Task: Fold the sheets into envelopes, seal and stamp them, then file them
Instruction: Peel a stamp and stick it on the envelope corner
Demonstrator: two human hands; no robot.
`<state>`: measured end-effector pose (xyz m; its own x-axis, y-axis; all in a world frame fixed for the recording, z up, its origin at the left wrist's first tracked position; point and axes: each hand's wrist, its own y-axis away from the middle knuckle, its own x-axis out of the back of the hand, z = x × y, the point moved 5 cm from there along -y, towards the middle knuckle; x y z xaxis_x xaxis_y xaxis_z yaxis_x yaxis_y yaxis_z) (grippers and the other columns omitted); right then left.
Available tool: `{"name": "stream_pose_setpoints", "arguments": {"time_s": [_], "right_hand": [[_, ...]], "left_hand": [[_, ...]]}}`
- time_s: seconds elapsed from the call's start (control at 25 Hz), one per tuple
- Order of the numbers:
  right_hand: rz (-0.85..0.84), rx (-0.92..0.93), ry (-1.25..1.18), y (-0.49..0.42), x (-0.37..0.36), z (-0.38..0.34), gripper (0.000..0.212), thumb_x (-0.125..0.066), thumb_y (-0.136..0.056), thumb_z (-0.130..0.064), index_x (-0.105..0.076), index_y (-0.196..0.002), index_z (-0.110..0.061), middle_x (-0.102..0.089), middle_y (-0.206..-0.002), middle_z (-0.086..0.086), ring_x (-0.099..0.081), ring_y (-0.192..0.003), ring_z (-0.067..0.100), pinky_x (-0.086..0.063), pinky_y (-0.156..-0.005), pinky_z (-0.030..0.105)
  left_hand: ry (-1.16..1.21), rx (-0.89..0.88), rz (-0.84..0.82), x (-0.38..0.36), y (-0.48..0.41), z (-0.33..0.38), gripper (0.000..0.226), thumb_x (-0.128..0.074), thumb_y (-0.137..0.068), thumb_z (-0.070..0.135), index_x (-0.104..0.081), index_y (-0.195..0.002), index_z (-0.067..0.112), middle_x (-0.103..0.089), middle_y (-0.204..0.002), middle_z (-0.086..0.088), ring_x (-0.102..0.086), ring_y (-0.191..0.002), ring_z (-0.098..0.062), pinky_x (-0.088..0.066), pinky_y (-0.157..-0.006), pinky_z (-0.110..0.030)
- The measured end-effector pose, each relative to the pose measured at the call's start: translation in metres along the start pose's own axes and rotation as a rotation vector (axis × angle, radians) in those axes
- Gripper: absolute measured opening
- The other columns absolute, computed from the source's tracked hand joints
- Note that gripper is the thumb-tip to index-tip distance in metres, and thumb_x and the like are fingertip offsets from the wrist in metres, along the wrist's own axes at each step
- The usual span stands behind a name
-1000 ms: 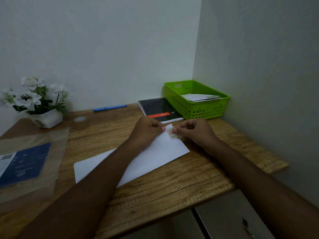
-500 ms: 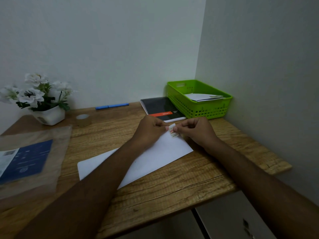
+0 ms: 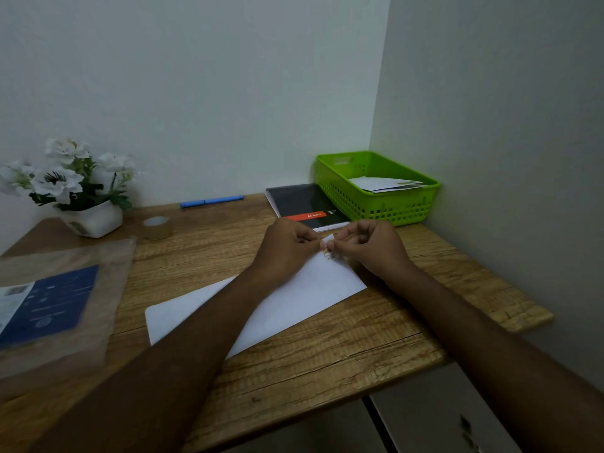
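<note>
Fingertips of both hands meet over the far right corner of a white envelope (image 3: 294, 299). The left hand (image 3: 287, 246) is curled, its thumb and forefinger pinching that corner. The right hand (image 3: 369, 246) is curled too and nips a small stamp (image 3: 327, 254) against the paper. The stamp is blurred and mostly hidden under the fingers. The envelope lies flat and slantwise on the middle of the wooden surface (image 3: 327, 354), with the left forearm crossing over it.

Just beyond the hands a black notebook (image 3: 300, 204) with a red band lies flat. Its right side is up against a green basket (image 3: 376, 204), which fills the far right corner of the surface, where two pale walls meet. White envelopes (image 3: 385, 184) lie in the basket.

Along the far edge lies a blue pen (image 3: 212, 201), and nearer the left stands a roll of clear tape (image 3: 158, 226). At the far left corner stands a white pot of white flowers (image 3: 94, 220). A clear plastic sleeve (image 3: 49, 302) with a blue card inside lies flat by the left edge.

Under the near right edge of the surface is a pale cabinet front (image 3: 425, 420).
</note>
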<state>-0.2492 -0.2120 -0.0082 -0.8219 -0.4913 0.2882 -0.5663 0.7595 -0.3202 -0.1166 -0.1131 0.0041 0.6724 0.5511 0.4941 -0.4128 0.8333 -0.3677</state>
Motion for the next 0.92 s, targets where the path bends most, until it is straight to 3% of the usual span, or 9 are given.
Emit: {"name": "stream_pose_setpoints", "arguments": {"time_s": [0.16,0.32,0.52,0.68,0.84,0.92], "right_hand": [[0.034,0.001,-0.016,-0.002,0.003,0.003,0.022,-0.089,-0.066,-0.02,-0.068,-0.069,-0.015,-0.057,-0.05,-0.01,-0.048,-0.049,0.002,-0.04,-0.051,0.019],[-0.096,-0.052,-0.04,0.002,-0.005,0.004,0.026,-0.078,-0.08,-0.026,-0.076,-0.082,-0.001,-0.073,-0.082,0.019,-0.06,-0.07,0.017,-0.042,-0.064,0.031],[-0.162,-0.05,-0.07,0.006,-0.008,-0.001,0.032,-0.077,-0.08,-0.023,-0.073,-0.081,0.009,-0.071,-0.087,0.029,-0.061,-0.072,0.022,-0.044,-0.065,0.032],[-0.185,-0.036,-0.04,0.007,-0.008,-0.004,0.019,-0.077,-0.08,-0.012,-0.075,-0.084,0.006,-0.073,-0.086,0.024,-0.063,-0.072,0.021,-0.047,-0.065,0.03],[-0.246,-0.052,-0.092,0.008,-0.01,-0.004,0.003,-0.078,-0.077,-0.006,-0.076,-0.079,-0.005,-0.075,-0.072,0.001,-0.068,-0.065,0.007,-0.05,-0.057,0.017],[-0.267,-0.07,-0.133,0.008,-0.01,-0.003,0.008,-0.078,-0.076,-0.002,-0.076,-0.083,-0.008,-0.076,-0.075,0.0,-0.07,-0.068,0.008,-0.052,-0.059,0.017]], "left_hand": [[-0.002,-0.038,-0.005,0.002,-0.001,0.004,0.009,-0.072,-0.08,0.014,-0.076,-0.086,0.008,-0.073,-0.079,-0.005,-0.064,-0.07,-0.009,-0.049,-0.063,-0.022],[0.011,-0.065,0.028,0.006,-0.002,0.005,0.007,-0.07,-0.082,0.012,-0.076,-0.084,0.009,-0.073,-0.078,-0.006,-0.062,-0.068,-0.007,-0.047,-0.062,-0.018],[-0.033,-0.109,0.025,0.004,-0.001,0.007,0.01,-0.067,-0.084,0.013,-0.076,-0.08,0.012,-0.073,-0.077,-0.004,-0.061,-0.065,-0.003,-0.046,-0.061,-0.02],[-0.026,-0.09,0.049,0.005,-0.002,0.005,0.016,-0.073,-0.08,0.028,-0.075,-0.069,0.017,-0.069,-0.063,-0.001,-0.057,-0.055,-0.005,-0.044,-0.054,-0.025],[-0.08,-0.112,0.038,0.004,-0.003,0.006,0.022,-0.071,-0.081,0.028,-0.074,-0.067,0.012,-0.067,-0.061,-0.006,-0.054,-0.053,-0.008,-0.041,-0.052,-0.028],[-0.103,-0.134,0.034,0.005,-0.003,0.007,0.022,-0.07,-0.082,0.026,-0.074,-0.069,0.009,-0.067,-0.061,-0.008,-0.054,-0.052,-0.011,-0.04,-0.051,-0.029]]}}
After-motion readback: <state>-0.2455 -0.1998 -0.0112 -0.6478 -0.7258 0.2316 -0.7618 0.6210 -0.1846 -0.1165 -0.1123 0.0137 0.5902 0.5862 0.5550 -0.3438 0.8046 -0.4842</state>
